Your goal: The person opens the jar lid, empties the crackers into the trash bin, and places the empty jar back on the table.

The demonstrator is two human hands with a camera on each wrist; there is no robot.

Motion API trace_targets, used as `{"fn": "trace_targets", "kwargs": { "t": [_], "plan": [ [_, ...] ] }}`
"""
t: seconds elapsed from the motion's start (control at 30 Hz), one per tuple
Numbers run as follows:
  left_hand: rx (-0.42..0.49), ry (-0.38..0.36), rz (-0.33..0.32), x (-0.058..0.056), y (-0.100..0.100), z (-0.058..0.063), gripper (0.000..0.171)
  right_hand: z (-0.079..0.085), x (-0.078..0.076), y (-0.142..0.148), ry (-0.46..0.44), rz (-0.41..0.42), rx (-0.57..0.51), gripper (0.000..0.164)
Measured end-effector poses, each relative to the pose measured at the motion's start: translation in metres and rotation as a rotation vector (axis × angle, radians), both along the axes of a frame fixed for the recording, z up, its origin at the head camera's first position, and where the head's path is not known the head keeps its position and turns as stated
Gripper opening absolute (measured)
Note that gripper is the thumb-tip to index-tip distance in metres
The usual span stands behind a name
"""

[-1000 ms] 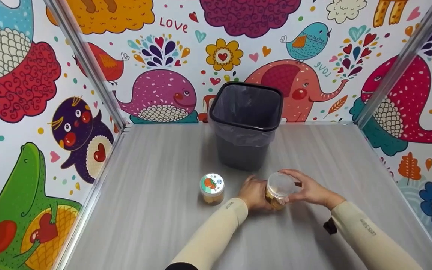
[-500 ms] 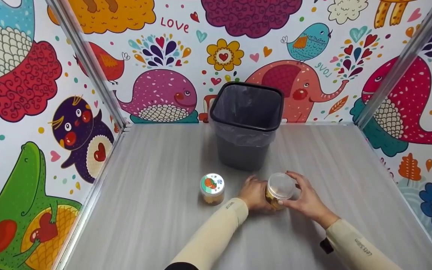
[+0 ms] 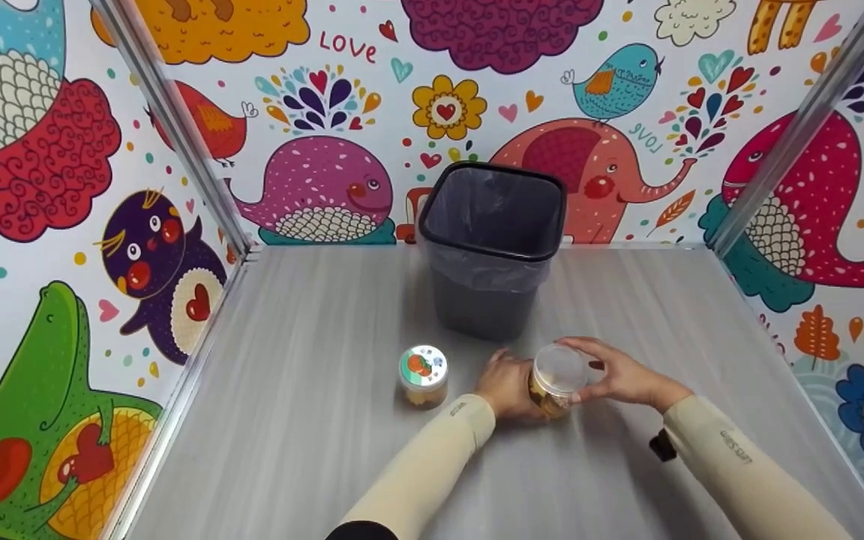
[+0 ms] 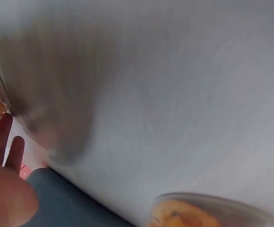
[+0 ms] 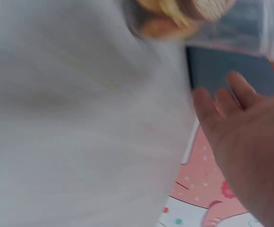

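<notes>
In the head view, a clear jar (image 3: 550, 403) with yellow and brown food pieces inside stands right of centre, topped by a translucent screw lid (image 3: 560, 367). My left hand (image 3: 508, 385) grips its body from the left. On the other side, my right hand (image 3: 618, 375) holds the lid's rim between thumb and fingers; in the right wrist view several fingers (image 5: 238, 92) extend free of the jar. A second jar (image 3: 424, 375), with an orange fruit on its white and green lid, stands left of my left hand.
A dark grey bin (image 3: 484, 307) with a clear liner stands behind the jars. Patterned panels with cartoon animals and metal posts (image 3: 762, 150) enclose the grey tabletop (image 3: 312, 360) at the back and sides.
My right hand shifted round the lid with its wrist lower half a second ago, and is now turned back to about its earlier pose. My left hand and both jars keep their places.
</notes>
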State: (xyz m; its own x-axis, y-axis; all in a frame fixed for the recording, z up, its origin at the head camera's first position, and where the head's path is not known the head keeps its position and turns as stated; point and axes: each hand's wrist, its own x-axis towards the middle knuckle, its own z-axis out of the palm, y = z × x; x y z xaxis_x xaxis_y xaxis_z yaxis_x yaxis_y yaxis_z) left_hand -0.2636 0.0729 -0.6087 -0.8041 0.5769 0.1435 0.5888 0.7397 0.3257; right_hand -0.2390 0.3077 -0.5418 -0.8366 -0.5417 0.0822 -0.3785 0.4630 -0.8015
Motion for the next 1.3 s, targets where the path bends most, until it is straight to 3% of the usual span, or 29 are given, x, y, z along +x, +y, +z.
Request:
{"fn": "trace_targets", "kwargs": {
  "t": [0.07,0.17,0.27,0.47,0.67,0.8,1.1,1.2,1.3],
  "plan": [
    [-0.011,0.000,0.002,-0.001,0.000,0.000,0.071,0.005,-0.005,0.002,-0.022,0.044,0.044,0.084],
    [-0.011,0.000,0.001,-0.001,0.000,0.001,0.071,0.009,-0.006,0.002,-0.034,0.045,0.067,0.085],
    [-0.003,0.003,-0.002,-0.001,-0.001,0.001,0.070,0.006,0.002,-0.003,0.004,-0.032,0.032,0.091],
    [-0.021,0.001,0.000,-0.002,0.000,0.001,0.071,-0.013,0.023,-0.021,0.184,-0.263,-0.069,0.092],
    [-0.023,0.016,-0.005,-0.001,-0.001,0.003,0.069,-0.019,0.031,-0.028,0.182,-0.331,-0.134,0.087],
    [-0.002,0.021,-0.016,0.000,-0.001,0.004,0.066,-0.018,0.025,-0.019,0.160,-0.276,-0.068,0.089],
    [0.001,-0.009,-0.019,0.000,-0.001,0.004,0.067,0.005,0.000,0.002,0.083,0.008,0.065,0.085],
    [-0.006,-0.011,-0.018,0.000,-0.001,0.004,0.067,0.008,0.000,0.002,0.079,0.021,0.077,0.086],
    [-0.010,-0.014,-0.015,-0.001,-0.001,0.004,0.068,0.003,0.007,-0.003,0.085,-0.046,0.047,0.090]
  ]
}}
